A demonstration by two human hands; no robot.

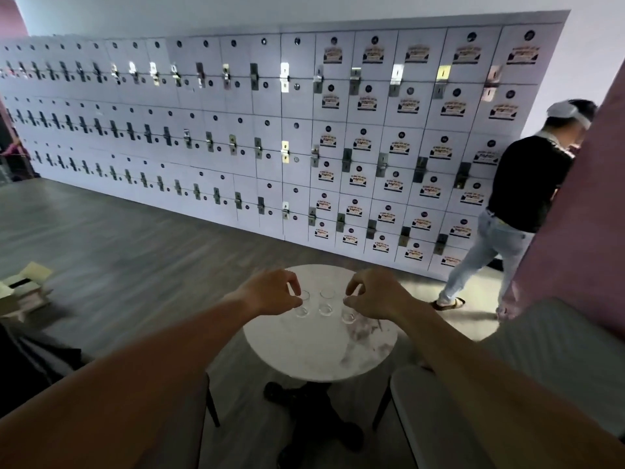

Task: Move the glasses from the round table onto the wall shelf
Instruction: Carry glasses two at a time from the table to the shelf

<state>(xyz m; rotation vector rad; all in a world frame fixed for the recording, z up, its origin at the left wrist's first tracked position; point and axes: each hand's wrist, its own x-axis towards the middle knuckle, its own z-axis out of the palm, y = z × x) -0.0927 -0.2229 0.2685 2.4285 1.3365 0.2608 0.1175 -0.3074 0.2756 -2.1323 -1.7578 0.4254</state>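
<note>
Several small clear glasses stand in a cluster on the round white marble table (338, 360). My left hand (270, 294) reaches in from the left, with thumb and forefinger pinched around the back left glass (305, 295), which rests on the table. My right hand (373, 297) comes in from the right with thumb and forefinger curled just above the front right glass (348, 317). Whether that hand grips a glass is hidden by its fingers. Between the hands stand a back middle glass (327, 293) and a front middle glass (325, 310). No wall shelf is in view.
A wall of white lockers (270, 130) runs across the back. A person in a black top (517, 204) walks at the right beside a pink wall (581, 214). A pale upholstered seat (541, 360) stands right of the table, boxes (23, 292) lie on the floor at left.
</note>
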